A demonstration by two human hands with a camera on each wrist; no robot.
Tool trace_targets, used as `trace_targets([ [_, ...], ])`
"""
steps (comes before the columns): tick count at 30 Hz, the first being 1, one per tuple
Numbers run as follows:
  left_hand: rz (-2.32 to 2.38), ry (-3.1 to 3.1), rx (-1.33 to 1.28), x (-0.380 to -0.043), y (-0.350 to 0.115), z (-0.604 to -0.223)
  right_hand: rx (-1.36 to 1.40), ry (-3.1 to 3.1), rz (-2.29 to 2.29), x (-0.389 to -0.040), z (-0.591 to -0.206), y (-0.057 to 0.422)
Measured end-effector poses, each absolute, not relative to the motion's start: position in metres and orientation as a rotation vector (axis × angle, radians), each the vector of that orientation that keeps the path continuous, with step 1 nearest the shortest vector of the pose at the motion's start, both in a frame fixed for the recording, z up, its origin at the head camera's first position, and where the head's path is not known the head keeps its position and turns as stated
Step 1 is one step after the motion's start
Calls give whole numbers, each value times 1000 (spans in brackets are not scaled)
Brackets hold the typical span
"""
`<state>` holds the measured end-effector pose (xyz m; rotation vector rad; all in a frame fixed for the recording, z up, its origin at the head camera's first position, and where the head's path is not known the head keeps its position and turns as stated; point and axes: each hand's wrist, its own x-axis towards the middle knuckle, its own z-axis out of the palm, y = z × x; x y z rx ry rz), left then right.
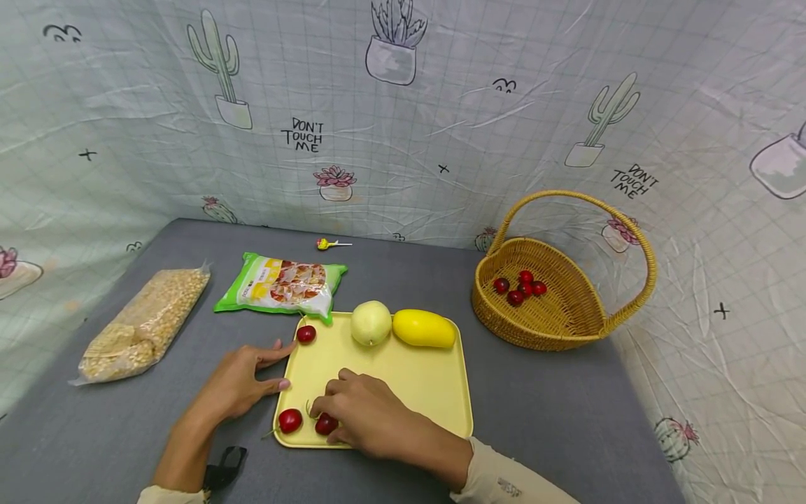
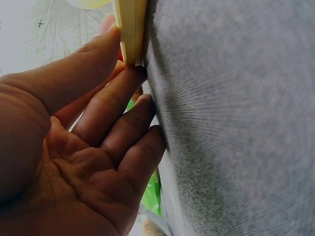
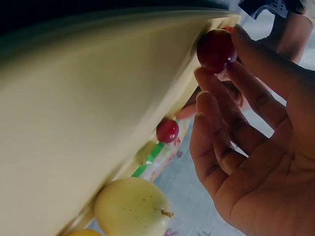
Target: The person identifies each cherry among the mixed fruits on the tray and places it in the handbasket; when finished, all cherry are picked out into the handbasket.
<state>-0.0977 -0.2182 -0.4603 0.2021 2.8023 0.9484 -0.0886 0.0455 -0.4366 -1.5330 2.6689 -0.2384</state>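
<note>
A yellow tray (image 1: 409, 388) lies before me with several fruits on it. My right hand (image 1: 371, 416) pinches a dark red cherry (image 3: 216, 51) between thumb and fingertips, low over the tray's front part. To its left lies a brighter red cherry (image 1: 290, 421) with a stem, at the near left corner. Another cherry (image 1: 306, 334) sits in the far left corner. My left hand (image 1: 236, 381) rests at the tray's left edge, its thumb and fingertips touching the rim, fingers extended. The round, pale green-yellow pear (image 3: 132, 207) and a yellow mango-like fruit (image 1: 425, 329) lie along the far rim.
A wicker basket (image 1: 535, 341) with a tall handle and several cherries (image 1: 525, 289) inside stands at the right. Behind the tray lies a green snack bag (image 1: 283, 283), with a lollipop (image 1: 324, 243) beyond. A bag of corn kernels (image 1: 145, 322) lies at left.
</note>
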Motion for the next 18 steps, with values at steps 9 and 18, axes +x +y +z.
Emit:
trace_targets([
  [9, 941, 2781, 175, -98, -217, -459, -1533, 2760, -172, -91, -440, 47],
  [18, 942, 2781, 180, -99, -217, -460, -1426, 2854, -437, -101, -426, 64],
])
